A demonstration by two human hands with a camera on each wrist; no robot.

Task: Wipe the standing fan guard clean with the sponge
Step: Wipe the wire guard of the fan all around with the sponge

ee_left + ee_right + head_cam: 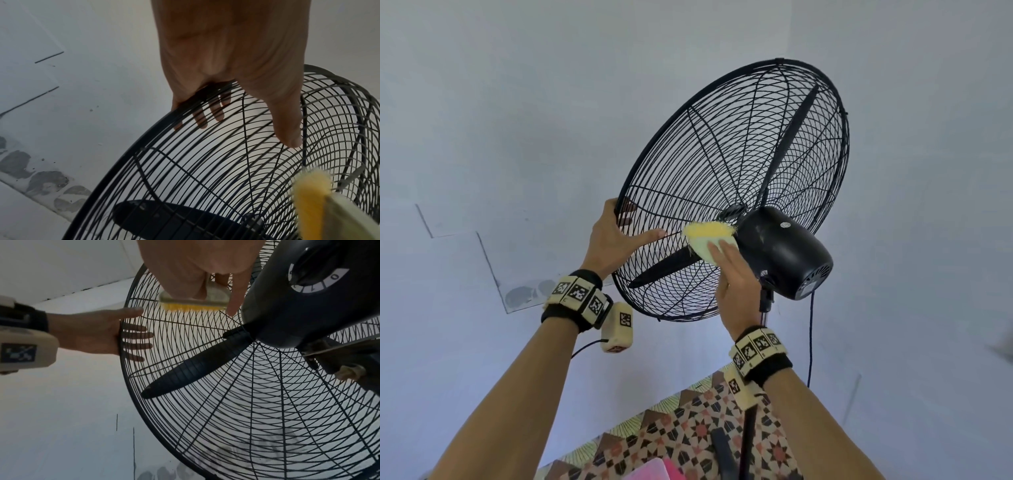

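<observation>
The black wire fan guard is tilted, and I see it from its back side. My left hand grips the guard's left rim, fingers hooked over to the front and thumb lying on the rear wires. My right hand holds the sponge, yellow fuzz over pale green, against the rear wires just left of the black motor housing. In the right wrist view the sponge sits between the fingers and thumb of that hand, yellow edge on the fan guard. A dark blade shows through the wires.
The fan's pole drops below the motor and a dark cord hangs beside it. A patterned cloth with a pink item lies below. Pale walls surround the fan.
</observation>
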